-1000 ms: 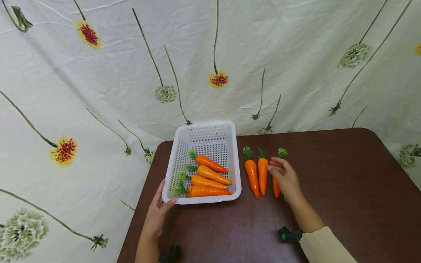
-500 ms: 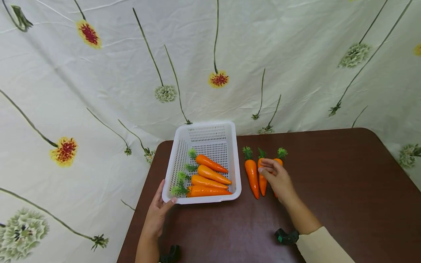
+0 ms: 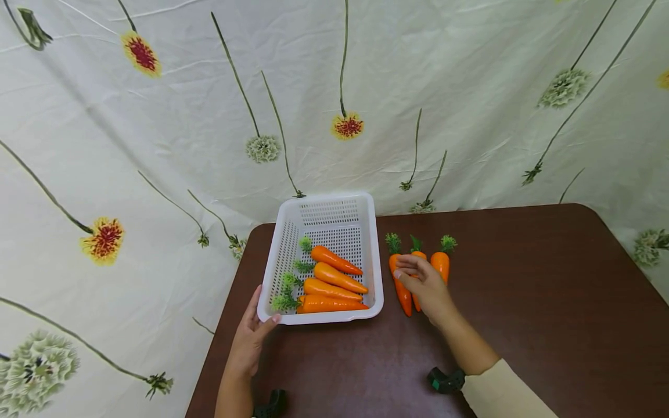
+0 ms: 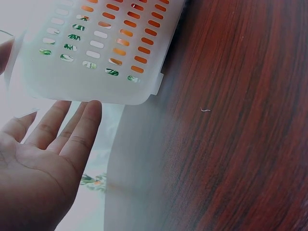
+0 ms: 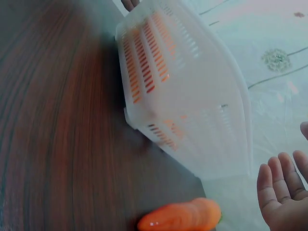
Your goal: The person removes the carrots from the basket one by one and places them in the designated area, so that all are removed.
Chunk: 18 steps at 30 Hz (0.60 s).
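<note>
In the head view my left hand [image 3: 248, 343] holds the near left corner of a white perforated basket [image 3: 334, 317], thumb over the rim and fingers along the outer wall. Several orange carrots [image 3: 337, 277] with green tops lie inside it. Right of the basket, three more rest side by side on the table: a left carrot [image 3: 400, 290], a middle carrot [image 3: 418, 254] and a right carrot [image 3: 441, 265]. My right hand [image 3: 430, 290] is over them with nothing in its grasp, hiding most of the middle one. Its fingertips overlap the left carrot. The right wrist view shows relaxed fingers [image 5: 285, 180].
The dark brown table [image 3: 533, 290] stretches away to the right. A white cloth with printed flowers [image 3: 444, 69] hangs behind and to the left of the table. Black wrist devices [image 3: 446, 380] sit on both wrists.
My right hand has moved left from the right carrot, across the middle one, to the left one, uncovering the right carrot's upper part. The left hand and the basket have stayed still.
</note>
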Each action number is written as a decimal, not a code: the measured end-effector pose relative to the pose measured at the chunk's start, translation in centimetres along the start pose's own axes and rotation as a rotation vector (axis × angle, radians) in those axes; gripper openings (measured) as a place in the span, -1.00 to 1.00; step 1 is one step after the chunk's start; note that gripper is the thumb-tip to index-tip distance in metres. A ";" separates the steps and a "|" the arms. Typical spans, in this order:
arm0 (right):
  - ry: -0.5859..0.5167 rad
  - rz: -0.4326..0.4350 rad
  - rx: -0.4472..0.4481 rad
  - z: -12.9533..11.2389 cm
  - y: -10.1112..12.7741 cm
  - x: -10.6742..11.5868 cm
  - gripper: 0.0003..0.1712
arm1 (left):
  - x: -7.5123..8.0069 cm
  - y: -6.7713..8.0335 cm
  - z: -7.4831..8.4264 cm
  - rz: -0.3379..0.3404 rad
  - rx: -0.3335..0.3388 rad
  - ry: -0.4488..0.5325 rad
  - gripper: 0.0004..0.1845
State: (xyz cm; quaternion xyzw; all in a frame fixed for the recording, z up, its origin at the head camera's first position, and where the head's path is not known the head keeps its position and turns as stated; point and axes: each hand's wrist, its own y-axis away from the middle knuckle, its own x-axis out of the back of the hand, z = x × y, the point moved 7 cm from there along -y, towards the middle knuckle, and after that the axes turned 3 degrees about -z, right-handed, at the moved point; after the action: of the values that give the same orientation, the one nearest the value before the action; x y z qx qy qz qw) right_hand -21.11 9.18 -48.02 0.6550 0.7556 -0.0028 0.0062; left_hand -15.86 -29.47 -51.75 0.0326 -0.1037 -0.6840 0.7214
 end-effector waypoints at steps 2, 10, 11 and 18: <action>-0.019 -0.016 0.001 -0.2 0.0 -0.4 -0.44 | 0.0 0.0 0.0 0.001 -0.003 0.000 -0.09; -0.023 -0.072 0.018 -0.8 0.0 -2.0 -0.50 | -0.1 0.0 0.0 -0.014 0.007 0.012 -0.08; -0.020 -0.079 0.019 -0.9 0.0 -2.1 -0.50 | -0.1 0.0 0.0 -0.015 0.008 0.014 -0.08; -0.015 -0.147 0.035 -1.3 -0.1 -3.7 -0.48 | -0.1 0.1 0.1 -0.016 0.003 0.016 -0.08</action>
State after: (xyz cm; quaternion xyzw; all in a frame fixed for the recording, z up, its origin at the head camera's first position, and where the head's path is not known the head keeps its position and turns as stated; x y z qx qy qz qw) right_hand -20.73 5.56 -46.70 0.5976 0.8015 -0.0215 0.0002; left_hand -15.80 -29.35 -51.68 0.0401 -0.0987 -0.6892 0.7167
